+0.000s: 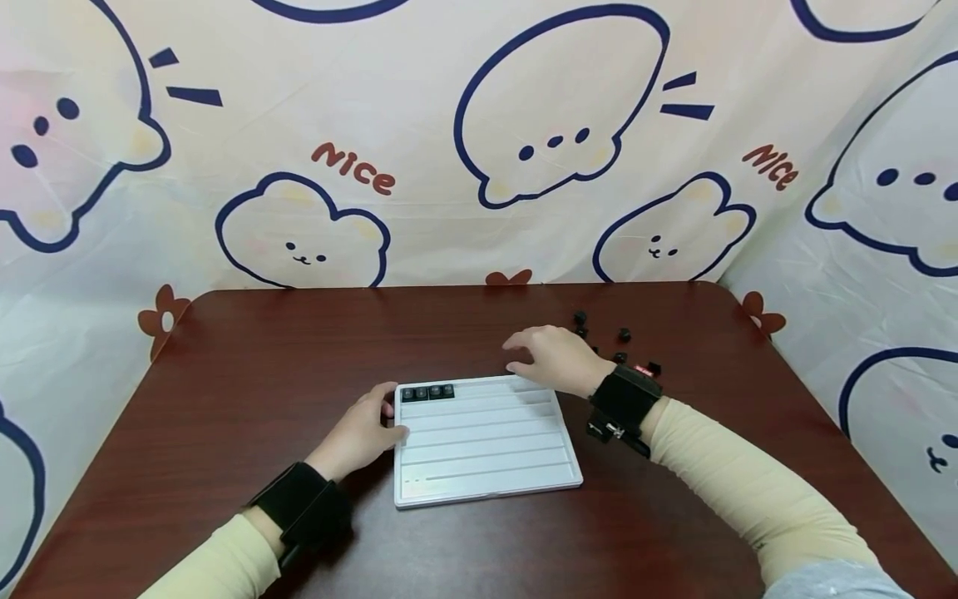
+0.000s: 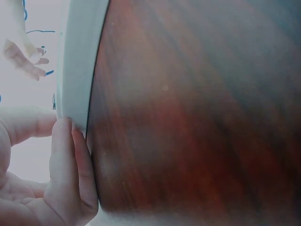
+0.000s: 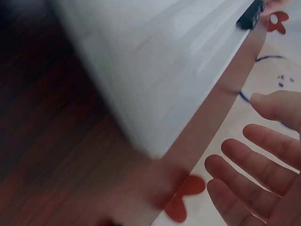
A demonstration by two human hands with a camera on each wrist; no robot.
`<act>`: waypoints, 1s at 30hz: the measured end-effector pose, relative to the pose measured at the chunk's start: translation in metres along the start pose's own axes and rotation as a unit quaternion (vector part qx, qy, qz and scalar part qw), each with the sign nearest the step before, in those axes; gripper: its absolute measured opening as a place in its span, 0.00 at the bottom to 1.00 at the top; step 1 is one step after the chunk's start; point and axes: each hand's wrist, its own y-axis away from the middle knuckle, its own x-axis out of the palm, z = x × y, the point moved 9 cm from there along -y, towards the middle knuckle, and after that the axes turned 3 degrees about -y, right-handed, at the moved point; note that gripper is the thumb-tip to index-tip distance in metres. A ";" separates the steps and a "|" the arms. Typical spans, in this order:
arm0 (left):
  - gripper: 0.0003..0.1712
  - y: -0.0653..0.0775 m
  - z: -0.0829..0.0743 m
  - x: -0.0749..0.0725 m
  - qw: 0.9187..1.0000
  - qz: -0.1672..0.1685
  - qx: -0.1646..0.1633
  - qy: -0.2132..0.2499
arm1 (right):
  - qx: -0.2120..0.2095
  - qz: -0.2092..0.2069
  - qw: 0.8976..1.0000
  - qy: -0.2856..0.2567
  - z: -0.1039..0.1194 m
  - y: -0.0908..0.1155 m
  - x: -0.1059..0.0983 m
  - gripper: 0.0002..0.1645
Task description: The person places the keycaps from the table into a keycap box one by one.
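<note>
A white board with raised parallel ridges [image 1: 486,449] lies flat on the table. Several small black keycap-like blocks [image 1: 428,393] stand side by side in its far left row. My left hand [image 1: 355,437] grips the board's left edge, thumb at the top face; the left wrist view has its fingers [image 2: 63,155] against the board's rim [image 2: 80,61]. Over the far right corner hovers my right hand [image 1: 561,358]. Its fingers [image 3: 244,188] are spread and relaxed in the right wrist view, holding nothing.
Loose black blocks [image 1: 624,334] lie scattered on the brown table [image 1: 299,349] beyond and beside my right wrist, some partly hidden by it. A small red-marked item [image 1: 644,371] shows near the black wrist strap. Printed white cloth [image 1: 419,100] hangs behind the table.
</note>
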 end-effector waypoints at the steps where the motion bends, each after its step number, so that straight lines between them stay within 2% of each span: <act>1: 0.41 0.000 0.000 0.000 1.000 0.000 0.000 -0.001 | 0.005 -0.004 1.000 0.003 -0.005 0.003 -0.002 0.21; 7: 0.41 0.001 -0.001 -0.001 1.000 0.001 0.003 -0.003 | 0.047 -0.028 0.998 0.012 -0.037 0.017 -0.019 0.20; 14: 0.41 0.000 -0.001 0.000 1.000 0.002 0.001 -0.003 | 0.069 -0.040 0.997 0.018 -0.070 0.034 -0.038 0.16; 24: 0.41 0.000 -0.001 0.000 1.000 -0.003 0.003 -0.006 | 0.108 -0.024 0.994 0.024 -0.116 0.061 -0.036 0.15; 30: 0.41 -0.001 0.000 0.000 1.000 -0.003 0.003 -0.010 | 0.120 -0.028 0.992 0.015 -0.129 0.067 -0.032 0.13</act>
